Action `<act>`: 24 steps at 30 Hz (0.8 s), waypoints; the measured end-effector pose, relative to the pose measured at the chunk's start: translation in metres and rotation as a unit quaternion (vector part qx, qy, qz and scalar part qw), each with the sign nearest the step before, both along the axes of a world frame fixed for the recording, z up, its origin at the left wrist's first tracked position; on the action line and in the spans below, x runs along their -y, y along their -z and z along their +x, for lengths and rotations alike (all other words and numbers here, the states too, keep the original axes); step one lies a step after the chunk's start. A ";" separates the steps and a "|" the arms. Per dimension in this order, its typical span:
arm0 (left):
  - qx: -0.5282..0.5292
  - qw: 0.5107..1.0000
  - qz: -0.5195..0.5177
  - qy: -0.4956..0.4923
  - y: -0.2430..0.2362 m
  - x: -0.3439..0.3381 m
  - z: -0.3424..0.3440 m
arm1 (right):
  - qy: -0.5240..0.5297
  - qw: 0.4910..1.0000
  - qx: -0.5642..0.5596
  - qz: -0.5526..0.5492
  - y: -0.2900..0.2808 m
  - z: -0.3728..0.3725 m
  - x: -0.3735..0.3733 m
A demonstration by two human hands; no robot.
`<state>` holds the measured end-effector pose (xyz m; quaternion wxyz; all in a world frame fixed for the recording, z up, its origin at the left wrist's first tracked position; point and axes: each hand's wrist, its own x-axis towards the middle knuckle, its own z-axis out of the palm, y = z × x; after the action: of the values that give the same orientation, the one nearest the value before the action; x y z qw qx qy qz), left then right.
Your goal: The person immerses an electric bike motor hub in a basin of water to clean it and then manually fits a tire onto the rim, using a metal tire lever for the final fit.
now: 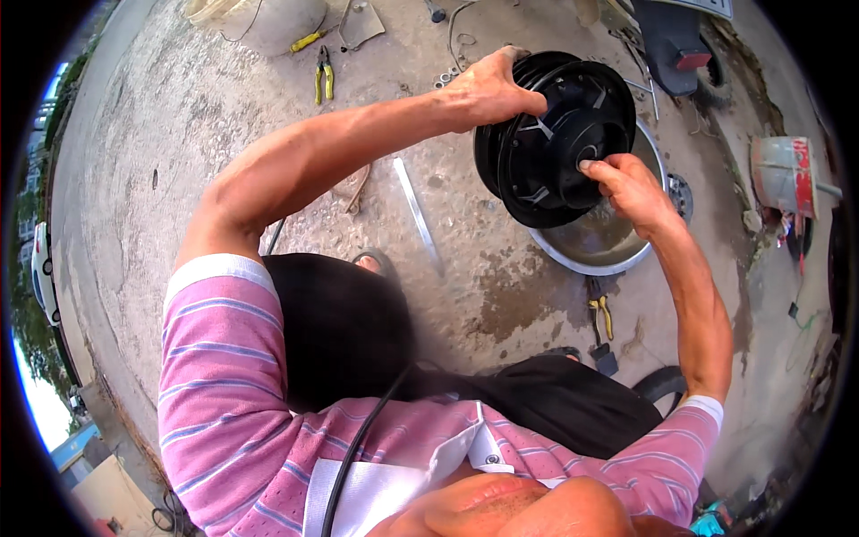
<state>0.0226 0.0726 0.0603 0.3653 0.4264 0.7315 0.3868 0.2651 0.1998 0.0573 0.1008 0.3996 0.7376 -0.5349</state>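
Observation:
A black round wheel hub [568, 103] is raised at a tilt over a metal basin [550, 251]. My left hand [497, 89] grips its upper left rim, thumb on the face. My right hand [626, 183] is at the hub's centre, thumb pressed on the central bore and fingers curled. A metal disc [680, 201] lies beside the basin's right edge. A long pale metal strip [413, 210] lies on the concrete ground to the left of the basin.
Yellow-handled pliers [324, 80] lie at the top, another yellow-handled tool [601, 318] below the basin. A bucket with red markings [783, 174] is at the right, a tyre [653, 385] near my right knee. A white car [43, 268] is at the far left.

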 end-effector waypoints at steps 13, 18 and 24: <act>0.050 0.997 -0.029 0.043 0.021 0.150 -0.103 | -0.089 0.978 0.084 -0.169 0.018 -0.102 0.147; 0.085 0.993 -0.060 0.058 0.056 0.166 -0.136 | -0.119 0.972 0.154 -0.132 0.033 -0.144 0.169; 0.141 0.985 -0.056 0.087 0.098 0.149 -0.159 | -0.126 0.974 0.164 -0.090 0.091 -0.158 0.159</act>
<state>-0.1362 -0.0762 -0.0379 0.5201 0.4088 0.6534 0.3680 0.1073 0.0403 -0.0340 0.3230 0.3750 0.7044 -0.5088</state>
